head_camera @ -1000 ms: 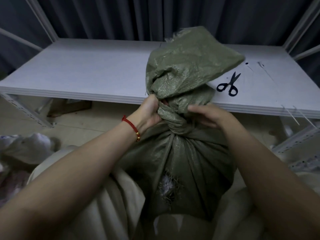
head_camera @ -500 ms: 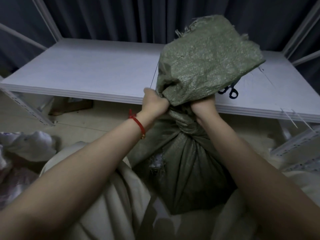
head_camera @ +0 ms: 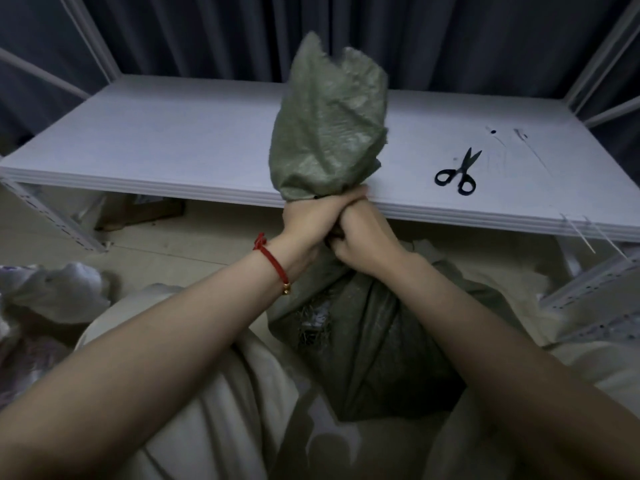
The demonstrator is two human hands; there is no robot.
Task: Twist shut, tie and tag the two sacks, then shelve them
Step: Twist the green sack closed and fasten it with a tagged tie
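A green woven sack (head_camera: 367, 344) stands between my knees in front of a white shelf board (head_camera: 173, 140). Its loose top stands upright above my fists, and a torn patch shows on its front. My left hand (head_camera: 304, 223) grips the twisted neck just under the loose top. My right hand (head_camera: 363, 233) grips the same neck right beside and slightly below the left, the two hands touching. The neck itself is hidden inside my fists. A second sack is not clearly in view.
Black scissors (head_camera: 457, 171) lie on the shelf board to the right of the sack. Thin white cable ties (head_camera: 585, 233) hang over the board's right front edge. Pale crumpled bags (head_camera: 59, 292) lie on the floor at left. Metal shelf uprights (head_camera: 52, 220) flank the board.
Both hands have closed together round the neck. The loose top, earlier flopped to the right over the scissors, now stands upright, and the scissors show fully.
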